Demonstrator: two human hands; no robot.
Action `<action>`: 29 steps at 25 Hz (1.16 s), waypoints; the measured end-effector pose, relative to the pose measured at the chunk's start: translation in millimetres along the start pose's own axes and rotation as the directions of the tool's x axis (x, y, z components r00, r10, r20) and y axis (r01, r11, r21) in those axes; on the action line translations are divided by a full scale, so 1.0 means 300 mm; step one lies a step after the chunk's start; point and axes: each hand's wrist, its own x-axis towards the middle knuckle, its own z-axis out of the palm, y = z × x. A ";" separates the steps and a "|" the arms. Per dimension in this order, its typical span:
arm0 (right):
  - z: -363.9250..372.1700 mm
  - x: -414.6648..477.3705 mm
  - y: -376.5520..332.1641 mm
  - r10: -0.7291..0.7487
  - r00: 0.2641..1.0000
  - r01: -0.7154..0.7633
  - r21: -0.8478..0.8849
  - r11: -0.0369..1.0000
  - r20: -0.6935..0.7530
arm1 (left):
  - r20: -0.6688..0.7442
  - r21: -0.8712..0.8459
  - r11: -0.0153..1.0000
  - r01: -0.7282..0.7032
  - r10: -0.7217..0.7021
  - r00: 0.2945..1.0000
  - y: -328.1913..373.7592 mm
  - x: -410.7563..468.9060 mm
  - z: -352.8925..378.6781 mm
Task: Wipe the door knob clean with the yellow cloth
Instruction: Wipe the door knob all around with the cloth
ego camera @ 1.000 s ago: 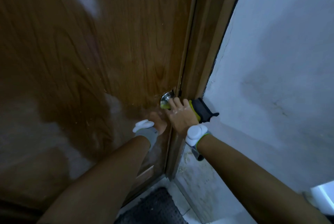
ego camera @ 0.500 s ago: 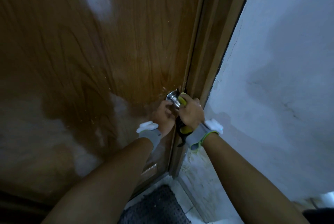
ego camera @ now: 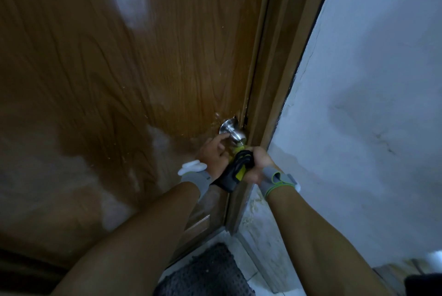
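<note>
A round silver door knob (ego camera: 233,132) sits at the right edge of the brown wooden door (ego camera: 143,68). My left hand (ego camera: 214,152) is just below and left of the knob, fingertips touching its base and the cloth. My right hand (ego camera: 259,164) is closed around the yellow cloth (ego camera: 235,169), which has black edging and hangs bunched below the knob. A yellow tip of the cloth touches the knob's underside. Both wrists wear grey bands.
The wooden door frame (ego camera: 272,104) runs right beside the knob. A pale painted wall (ego camera: 370,104) fills the right side. A dark perforated floor mat (ego camera: 205,274) lies on the tiled floor below my arms.
My right hand has slid down off the knob with the cloth, leaving the silver knob uncovered. My left hand stays below the knob.
</note>
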 end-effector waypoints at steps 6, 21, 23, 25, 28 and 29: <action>0.024 -0.099 0.009 0.012 0.999 -0.016 0.140 0.990 0.033 | 0.025 -0.049 0.973 0.224 -0.223 0.974 0.007 0.004 0.006; 0.024 -0.063 0.022 -0.734 0.137 0.024 -0.743 -0.669 0.665 | 0.069 -0.170 0.907 0.385 -0.378 0.923 -0.035 -0.010 0.040; 0.035 -0.056 0.019 -0.622 0.084 -0.055 -0.620 -0.783 0.778 | 0.051 -0.197 0.890 0.412 -0.410 0.911 -0.036 0.000 0.044; 0.035 -0.060 0.013 -0.535 0.078 -0.093 -0.528 -0.844 0.841 | 0.058 -0.186 0.900 0.394 -0.391 0.919 -0.012 -0.001 0.021; 0.021 -0.051 -0.004 -0.546 0.117 -0.067 -0.541 -0.838 0.830 | 0.042 -0.111 0.951 0.287 -0.284 0.958 0.000 -0.001 0.008; 0.018 -0.048 -0.009 -0.592 0.145 -0.030 -0.594 -0.804 0.793 | 0.028 -0.094 0.964 0.247 -0.245 0.969 0.005 -0.004 0.008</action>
